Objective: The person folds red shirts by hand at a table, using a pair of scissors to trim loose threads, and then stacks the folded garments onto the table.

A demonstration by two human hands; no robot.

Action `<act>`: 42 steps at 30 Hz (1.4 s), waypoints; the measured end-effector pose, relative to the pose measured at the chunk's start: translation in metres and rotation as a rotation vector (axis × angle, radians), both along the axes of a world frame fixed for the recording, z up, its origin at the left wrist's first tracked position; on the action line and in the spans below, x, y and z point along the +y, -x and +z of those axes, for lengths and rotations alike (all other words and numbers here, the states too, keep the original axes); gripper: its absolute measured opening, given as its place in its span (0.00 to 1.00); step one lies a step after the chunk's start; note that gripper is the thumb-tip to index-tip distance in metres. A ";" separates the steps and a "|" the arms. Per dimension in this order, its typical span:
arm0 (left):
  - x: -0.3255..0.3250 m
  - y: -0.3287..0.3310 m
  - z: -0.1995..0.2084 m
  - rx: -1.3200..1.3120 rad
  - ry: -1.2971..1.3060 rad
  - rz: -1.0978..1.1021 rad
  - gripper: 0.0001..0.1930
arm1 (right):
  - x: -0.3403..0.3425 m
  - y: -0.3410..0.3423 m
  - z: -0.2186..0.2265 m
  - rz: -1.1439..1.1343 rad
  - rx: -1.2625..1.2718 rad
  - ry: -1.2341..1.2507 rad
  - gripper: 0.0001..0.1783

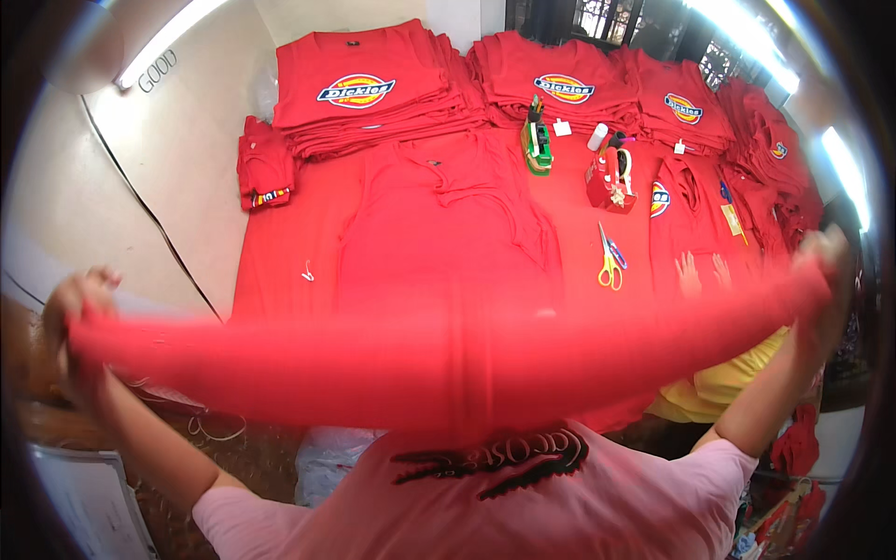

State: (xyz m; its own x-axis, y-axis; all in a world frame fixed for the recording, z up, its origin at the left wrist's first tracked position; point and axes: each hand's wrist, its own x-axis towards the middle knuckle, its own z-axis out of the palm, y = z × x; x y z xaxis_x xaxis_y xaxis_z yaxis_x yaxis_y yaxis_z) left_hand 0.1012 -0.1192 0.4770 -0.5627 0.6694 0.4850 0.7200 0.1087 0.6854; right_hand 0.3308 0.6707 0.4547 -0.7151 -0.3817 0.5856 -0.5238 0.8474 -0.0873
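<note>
A red garment (392, 364) is stretched wide between my two hands, held up in front of my chest and blurred by motion. My left hand (79, 303) grips one end at the far left, and my right hand (826, 271) grips the other end, a little higher, at the far right. Beyond it, a red sleeveless shirt (420, 229) lies spread flat on the red-covered table, its lower part hidden by the held cloth. Whether the held garment is the same kind of shirt I cannot tell.
Stacks of folded red shirts (359, 89) line the table's far side. Scissors (610, 266), a green tape dispenser (537, 147) and a red one (607, 187) lie mid-table. At right, another person's hands (689, 273) rest on a red shirt (686, 229). A wall (140, 187) stands left.
</note>
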 end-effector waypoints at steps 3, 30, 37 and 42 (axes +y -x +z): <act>0.053 0.046 -0.032 -0.180 0.109 0.565 0.12 | -0.036 0.115 -0.060 -0.117 -0.479 0.594 0.20; 0.165 0.021 -0.487 -0.658 0.337 0.963 0.24 | -0.313 0.204 -0.469 0.019 -0.673 0.189 0.36; 0.132 0.041 -0.518 -1.075 -0.121 0.814 0.13 | -0.195 0.316 -0.486 -0.413 -0.365 0.002 0.33; 0.131 0.068 -0.484 -1.312 0.177 0.815 0.27 | -0.134 0.310 -0.465 -0.720 -0.121 0.298 0.35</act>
